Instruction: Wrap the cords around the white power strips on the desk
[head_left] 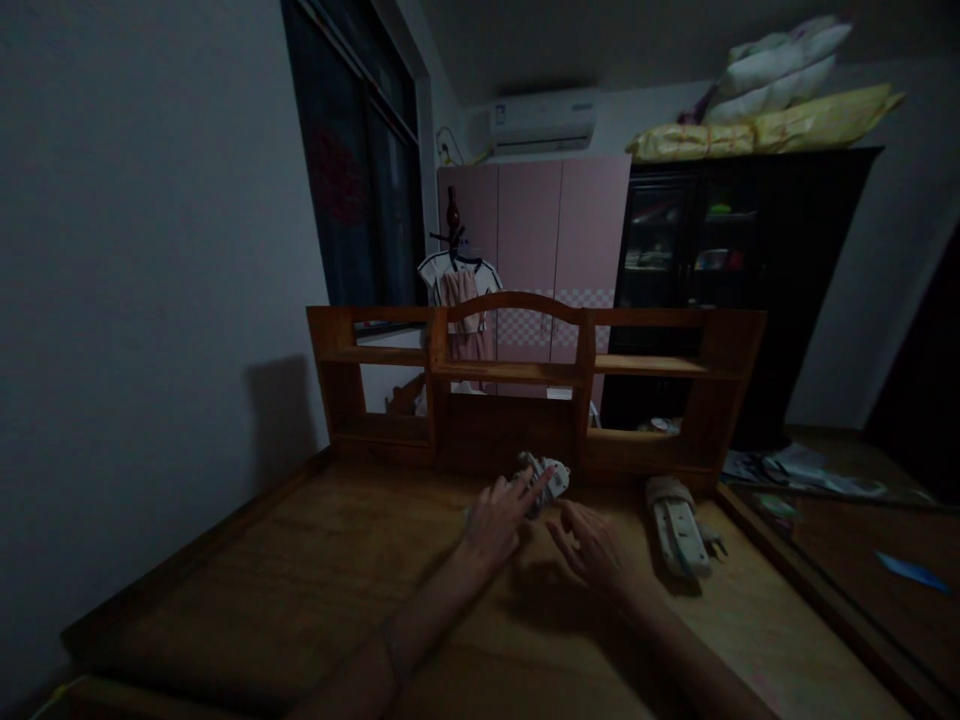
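Note:
My left hand [495, 515] is closed on a pale, rounded object wound with cord [556, 480], just in front of the desk's shelf unit. Its index finger lies across the top, and the fingers cover part of it, so its kind is hard to make out in the dim light. Close by on the right, my right hand [592, 545] hovers over the desktop [360, 580] with fingers loosely bent and apart, holding nothing. Farther right lies a white power strip [681, 535] with its cable wrapped round one end and its plug sticking out sideways.
A wooden shelf unit [510, 375] stands along the desk's far edge. To the left is a bare wall [172, 250] with a dark window. Behind are pink cabinets [529, 220], hanging clothes [461, 280] and a black cabinet [795, 240] with bags on top.

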